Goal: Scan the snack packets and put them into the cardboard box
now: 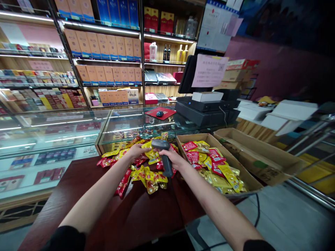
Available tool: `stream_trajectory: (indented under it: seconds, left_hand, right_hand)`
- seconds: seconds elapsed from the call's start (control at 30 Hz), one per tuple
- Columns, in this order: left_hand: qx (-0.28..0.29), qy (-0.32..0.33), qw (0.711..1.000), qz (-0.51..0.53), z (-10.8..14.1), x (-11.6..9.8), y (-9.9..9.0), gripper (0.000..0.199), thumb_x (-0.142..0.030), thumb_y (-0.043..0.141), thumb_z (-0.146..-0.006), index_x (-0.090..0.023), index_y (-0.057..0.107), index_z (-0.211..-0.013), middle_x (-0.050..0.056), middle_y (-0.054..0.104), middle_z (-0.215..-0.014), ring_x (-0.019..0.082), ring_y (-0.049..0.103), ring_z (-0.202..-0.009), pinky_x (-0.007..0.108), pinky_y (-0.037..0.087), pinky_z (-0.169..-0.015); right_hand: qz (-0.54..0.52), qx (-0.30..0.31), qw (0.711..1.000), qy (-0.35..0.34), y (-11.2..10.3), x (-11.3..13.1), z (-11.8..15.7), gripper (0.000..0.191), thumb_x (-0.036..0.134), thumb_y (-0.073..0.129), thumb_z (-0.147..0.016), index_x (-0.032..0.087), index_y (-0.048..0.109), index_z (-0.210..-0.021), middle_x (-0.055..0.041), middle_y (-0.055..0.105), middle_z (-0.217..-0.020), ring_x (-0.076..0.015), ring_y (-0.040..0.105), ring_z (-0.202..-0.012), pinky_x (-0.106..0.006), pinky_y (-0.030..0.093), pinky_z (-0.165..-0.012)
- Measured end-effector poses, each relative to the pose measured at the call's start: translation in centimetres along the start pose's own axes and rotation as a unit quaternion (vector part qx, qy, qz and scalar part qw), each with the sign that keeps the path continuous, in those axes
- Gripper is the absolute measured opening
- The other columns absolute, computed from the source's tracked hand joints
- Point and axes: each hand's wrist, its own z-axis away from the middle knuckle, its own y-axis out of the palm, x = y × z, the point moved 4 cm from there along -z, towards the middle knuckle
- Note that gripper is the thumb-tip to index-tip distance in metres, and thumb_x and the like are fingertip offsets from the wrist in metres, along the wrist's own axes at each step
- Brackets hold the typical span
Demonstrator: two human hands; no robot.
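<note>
Near the middle of the head view, a dark handheld scanner (166, 164) points away from me, its head over the heap of snack packets. My right hand (172, 156) is closed around its handle. Just left of the scanner head, my left hand (138, 150) has its fingers pressed on a yellow packet (147, 145). Red and yellow packets (151, 179) lie loose on the dark red table (91, 181) around and below both hands. Right of my right hand, an open cardboard box (246, 174) holds more red and yellow packets.
A second open cardboard box (285, 160) stands further right. Behind the heap are a glass display counter (125, 120), a mouse (159, 113) on a red mat (170, 112) and a monitor (187, 75). Stocked shelves line the back. A cable (258, 209) hangs at the lower right.
</note>
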Motion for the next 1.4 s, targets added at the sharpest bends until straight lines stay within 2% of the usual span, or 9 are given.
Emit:
stream_trajectory:
  seconds: [0.13, 0.27, 0.4, 0.53, 0.7, 0.83, 0.97, 1.13, 1.4]
  left_hand:
    - [-0.025, -0.001, 0.999, 0.040, -0.7, -0.2, -0.3, 0.041, -0.026, 0.084, -0.055, -0.012, 0.065, -0.088, 0.005, 0.069, -0.079, 0.013, 0.065, -0.067, 0.022, 0.054, -0.061]
    - [0.035, -0.052, 0.995, 0.072, -0.4, 0.1, 0.0, 0.043, -0.022, 0.083, -0.057, -0.013, 0.064, -0.094, 0.008, 0.070, -0.087, 0.016, 0.067, -0.074, 0.027, 0.056, -0.067]
    - [0.069, -0.061, 0.994, 0.050, 0.0, -0.3, -0.2, 0.041, -0.018, 0.084, -0.056, -0.014, 0.062, -0.091, 0.006, 0.069, -0.083, 0.013, 0.065, -0.066, 0.026, 0.055, -0.063]
    - [0.023, -0.058, 0.998, 0.013, -0.3, -0.6, -0.6, 0.042, -0.016, 0.084, -0.053, -0.016, 0.059, -0.086, 0.000, 0.066, -0.069, 0.008, 0.057, -0.050, 0.020, 0.050, -0.051]
    - [0.011, -0.051, 0.998, 0.022, -0.6, -0.6, -0.2, 0.044, -0.016, 0.084, -0.053, -0.017, 0.057, -0.088, 0.001, 0.067, -0.069, 0.010, 0.059, -0.050, 0.021, 0.048, -0.049]
    - [0.008, -0.059, 0.998, 0.022, -0.8, -0.6, 0.0, 0.045, -0.015, 0.084, -0.052, -0.017, 0.056, -0.088, 0.000, 0.066, -0.068, 0.011, 0.061, -0.052, 0.021, 0.049, -0.049]
    - [0.005, -0.061, 0.998, 0.026, -1.0, -0.6, 0.0, 0.047, -0.015, 0.084, -0.052, -0.017, 0.056, -0.090, 0.001, 0.067, -0.072, 0.013, 0.064, -0.058, 0.022, 0.052, -0.053]
    - [0.013, -0.065, 0.997, 0.029, -1.1, -0.5, 0.0, 0.049, -0.015, 0.086, -0.049, -0.017, 0.055, -0.088, 0.000, 0.068, -0.073, 0.012, 0.064, -0.056, 0.022, 0.052, -0.052]
    - [0.015, -0.065, 0.997, 0.029, -1.2, -0.1, -0.2, 0.046, -0.015, 0.085, -0.050, -0.017, 0.055, -0.085, 0.001, 0.068, -0.071, 0.011, 0.061, -0.051, 0.020, 0.050, -0.047]
  right_hand:
    - [-0.070, -0.014, 0.997, 0.008, 0.4, -0.4, -0.7, 0.022, 0.017, 0.062, -0.063, 0.016, 0.066, -0.085, -0.0004, 0.065, -0.062, -0.0127, 0.059, -0.057, -0.023, 0.051, -0.057]
    - [-0.078, -0.021, 0.997, -0.021, 0.7, 0.0, -0.1, 0.022, 0.016, 0.060, -0.064, 0.018, 0.065, -0.085, -0.0013, 0.067, -0.071, -0.0137, 0.063, -0.067, -0.025, 0.053, -0.065]
    - [-0.023, -0.024, 0.999, -0.031, 1.1, 1.0, 2.0, 0.023, 0.018, 0.062, -0.062, 0.018, 0.066, -0.085, -0.0020, 0.068, -0.077, -0.0143, 0.063, -0.068, -0.025, 0.051, -0.064]
    - [0.068, -0.080, 0.994, -0.026, 1.5, 1.1, 4.6, 0.023, 0.021, 0.065, -0.062, 0.016, 0.065, -0.084, -0.0025, 0.067, -0.076, -0.0143, 0.061, -0.066, -0.024, 0.049, -0.057]
    - [0.014, -0.059, 0.998, 0.016, 3.5, -0.6, 8.3, 0.025, 0.027, 0.068, -0.062, 0.018, 0.062, -0.085, -0.0045, 0.066, -0.092, -0.0184, 0.064, -0.073, -0.029, 0.053, -0.057]
    - [0.047, -0.054, 0.997, 0.036, 4.9, -2.3, 11.1, 0.020, 0.036, 0.067, -0.066, 0.019, 0.057, -0.071, -0.0005, 0.060, -0.063, -0.0153, 0.058, -0.050, -0.026, 0.045, -0.041]
    - [0.091, -0.065, 0.993, 0.023, 5.3, -3.8, 12.6, 0.027, 0.044, 0.064, -0.070, 0.020, 0.051, -0.066, 0.0050, 0.048, -0.041, -0.0101, 0.043, -0.034, -0.022, 0.035, -0.034]
    - [0.109, -0.081, 0.991, 0.001, 5.5, -4.7, 13.1, 0.033, 0.047, 0.063, -0.072, 0.019, 0.049, -0.063, 0.0063, 0.043, -0.037, -0.0080, 0.038, -0.031, -0.020, 0.031, -0.033]
    - [0.117, -0.081, 0.990, -0.022, 6.1, -4.1, 13.5, 0.031, 0.046, 0.065, -0.072, 0.019, 0.051, -0.068, 0.0065, 0.044, -0.037, -0.0079, 0.038, -0.031, -0.020, 0.032, -0.033]
